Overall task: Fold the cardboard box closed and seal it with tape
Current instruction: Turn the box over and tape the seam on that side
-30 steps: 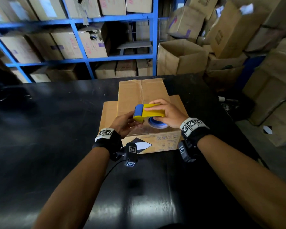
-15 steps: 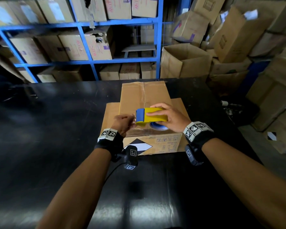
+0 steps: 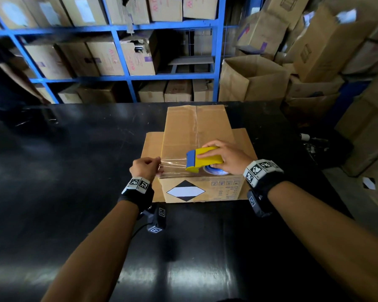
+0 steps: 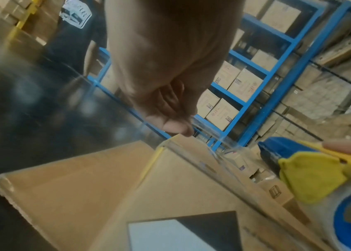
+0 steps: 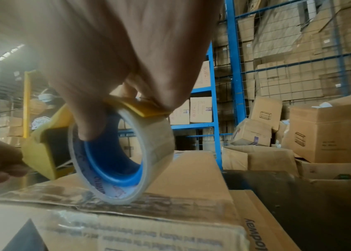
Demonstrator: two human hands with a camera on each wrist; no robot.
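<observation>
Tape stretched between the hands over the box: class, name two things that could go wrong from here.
1. The tape hangs free in the air between the left hand and the dispenser; it might twist or stick to itself.
2. The pulled end sits at the box's left edge, not along the centre seam, so the strip may land off the seam.

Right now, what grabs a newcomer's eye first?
The yellow-and-blue tape dispenser, gripped by the right hand on top of the cardboard box at the middle of the black table. Next, the clear tape strip stretched from it to the left hand, which pinches its end at the box's left edge.
</observation>
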